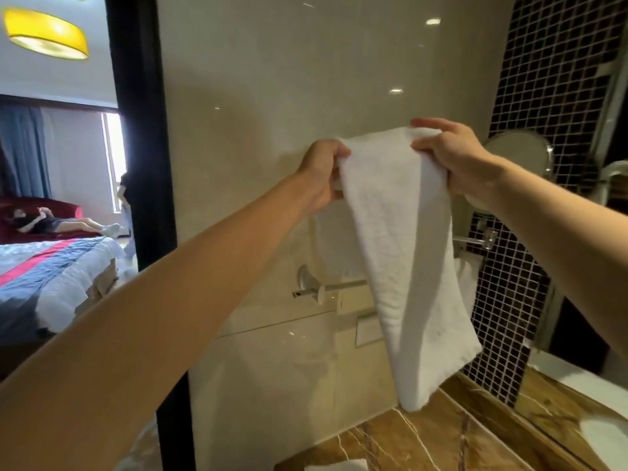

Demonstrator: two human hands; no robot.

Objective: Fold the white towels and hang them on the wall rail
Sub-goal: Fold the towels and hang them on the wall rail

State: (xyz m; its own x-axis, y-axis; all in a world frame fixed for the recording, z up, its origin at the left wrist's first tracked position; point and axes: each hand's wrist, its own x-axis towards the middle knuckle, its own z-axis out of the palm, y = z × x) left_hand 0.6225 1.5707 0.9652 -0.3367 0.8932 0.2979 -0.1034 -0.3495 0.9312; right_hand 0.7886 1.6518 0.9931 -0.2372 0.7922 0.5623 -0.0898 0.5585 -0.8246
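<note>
Left hand (321, 176) and right hand (455, 161) each pinch a top corner of the folded white terry towel (404, 260); held high so it drapes straight, with the chrome wall rail (334, 287) at six o'clock.

Warm indoor light — glare spots on the glossy wall (272, 79), glowing yellow lamp (46, 34), wide-angle bending at edges.

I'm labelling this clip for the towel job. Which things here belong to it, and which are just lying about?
Part of the job:
white towel, gripped at its top edge by the left hand and the right hand
wall rail, lower down, partly behind the towel

Just around:
round mirror
marble counter
bed
yellow ceiling lamp
</note>
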